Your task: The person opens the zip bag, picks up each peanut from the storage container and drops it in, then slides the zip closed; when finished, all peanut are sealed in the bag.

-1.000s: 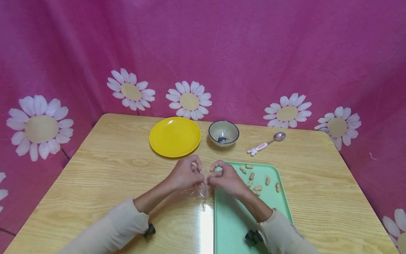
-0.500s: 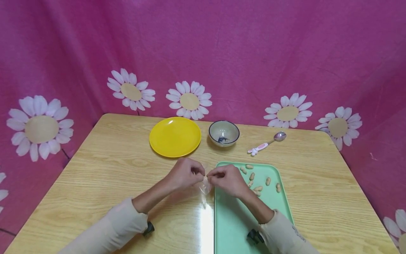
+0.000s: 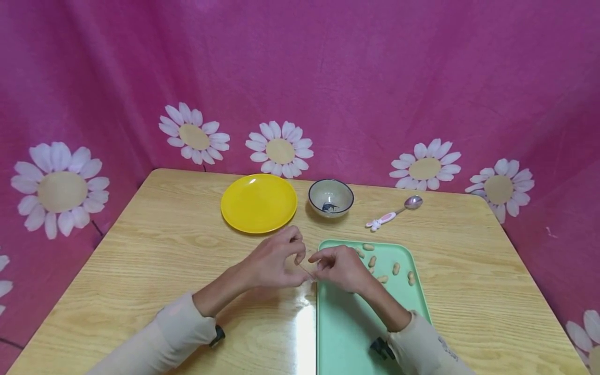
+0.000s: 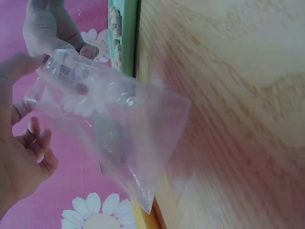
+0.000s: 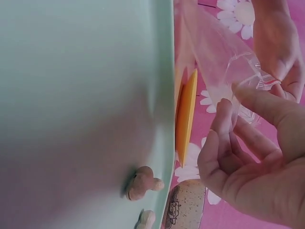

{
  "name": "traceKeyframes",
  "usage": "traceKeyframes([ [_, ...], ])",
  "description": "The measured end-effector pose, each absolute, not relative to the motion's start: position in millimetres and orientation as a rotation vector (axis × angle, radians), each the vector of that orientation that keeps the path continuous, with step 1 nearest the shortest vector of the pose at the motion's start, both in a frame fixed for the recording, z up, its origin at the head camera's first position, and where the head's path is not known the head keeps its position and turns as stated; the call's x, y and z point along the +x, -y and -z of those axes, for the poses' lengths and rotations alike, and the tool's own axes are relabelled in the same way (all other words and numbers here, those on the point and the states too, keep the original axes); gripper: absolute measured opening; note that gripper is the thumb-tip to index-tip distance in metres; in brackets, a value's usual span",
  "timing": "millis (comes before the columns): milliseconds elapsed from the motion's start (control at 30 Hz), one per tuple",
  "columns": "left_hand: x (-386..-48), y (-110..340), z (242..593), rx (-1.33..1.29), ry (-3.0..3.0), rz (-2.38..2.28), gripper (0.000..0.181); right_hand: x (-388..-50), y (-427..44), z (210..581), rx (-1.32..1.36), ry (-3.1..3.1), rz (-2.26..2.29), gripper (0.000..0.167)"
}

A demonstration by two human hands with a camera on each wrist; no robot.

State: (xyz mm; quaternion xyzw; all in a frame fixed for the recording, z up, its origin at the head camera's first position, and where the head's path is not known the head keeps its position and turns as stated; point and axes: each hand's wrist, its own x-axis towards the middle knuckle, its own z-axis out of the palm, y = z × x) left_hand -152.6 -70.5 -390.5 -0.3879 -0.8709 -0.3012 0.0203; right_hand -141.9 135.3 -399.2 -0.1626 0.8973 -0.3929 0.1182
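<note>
A clear plastic zip bag (image 4: 143,119) hangs between my two hands above the table, its mouth end up by the fingers. Red shows along its top edge in the right wrist view. My left hand (image 3: 274,260) pinches one side of the mouth, with the thumb stretched toward the right hand. Opposite it, my right hand (image 3: 344,268) holds the other side between thumb and fingers, over the left edge of the green tray (image 3: 347,328). Through the clear film in the left wrist view, a fingertip shows; I cannot tell whether it is inside. The bag looks flat and see-through.
Several peanuts (image 3: 396,268) lie in the tray's far part. Behind the hands stand a yellow plate (image 3: 259,203) and a bowl (image 3: 330,198) with a dark rim. A spoon (image 3: 395,212) with a rabbit handle lies to the right. A pink flowered curtain (image 3: 351,78) borders the table.
My hands were pinching close together at the bag's top. Now the left fingers have spread, its thumb reaching lower and rightward, and the right hand has shifted slightly right.
</note>
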Motion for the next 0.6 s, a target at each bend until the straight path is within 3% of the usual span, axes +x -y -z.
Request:
traceKeyframes([
  [267, -151, 68, 399, -1.249, 2.789, 0.949, 0.054, -143, -141, 396, -0.503, -2.619, 1.159, 0.026],
  [600, -149, 66, 411, -1.150, 2.778, 1.193, 0.068, -140, -144, 395, -0.580, -2.596, 1.226, 0.037],
])
